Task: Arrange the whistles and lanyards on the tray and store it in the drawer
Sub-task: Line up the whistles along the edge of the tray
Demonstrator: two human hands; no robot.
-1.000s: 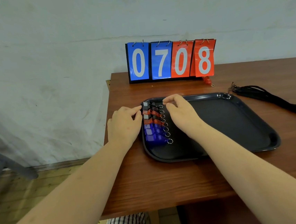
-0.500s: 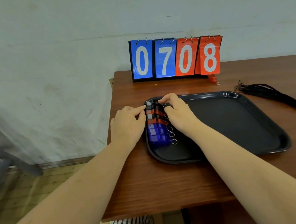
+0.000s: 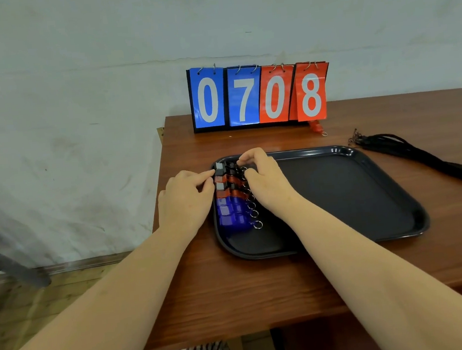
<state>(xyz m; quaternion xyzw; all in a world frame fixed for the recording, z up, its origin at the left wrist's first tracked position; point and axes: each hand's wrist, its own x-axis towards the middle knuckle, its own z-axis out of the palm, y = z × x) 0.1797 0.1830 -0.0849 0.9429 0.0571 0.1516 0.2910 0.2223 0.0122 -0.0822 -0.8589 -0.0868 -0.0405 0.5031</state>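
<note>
Right grip: the ring end of the farthest black whistle [image 3: 223, 170] is pinched between the curled thumb and forefinger of the right hand [image 3: 267, 184].
Left grip: the grey mouthpiece of that same whistle is touched by the forefinger tip of the left hand [image 3: 187, 203]; the other fingers are curled, and whether anything is pinched cannot be told.
Whistles: a tight column of whistles [image 3: 231, 203] is laid along the left short end of the tray [image 3: 385, 240], black and red at the far end, blue at the near end.
Long axis: each whistle is laid crosswise, left to right, with the mouthpiece toward the left rim and the key ring toward the middle of the tray.
Open room: bare tray floor is seen from the rings across to the right rim.
Edges: the tray's left rim is set near the left edge of the table [image 3: 235, 293], and the left hand is held over the narrow strip between them; a broad band of tabletop is seen between the near rim and the front edge.
Lanyards: the black lanyards [image 3: 420, 156] are bundled on the table to the right of the tray's far corner, apart from the rim.
Behind: a scoreboard [image 3: 259, 96] reading 0708 is stood against the wall, with a red whistle [image 3: 317, 127] at its right foot.
</note>
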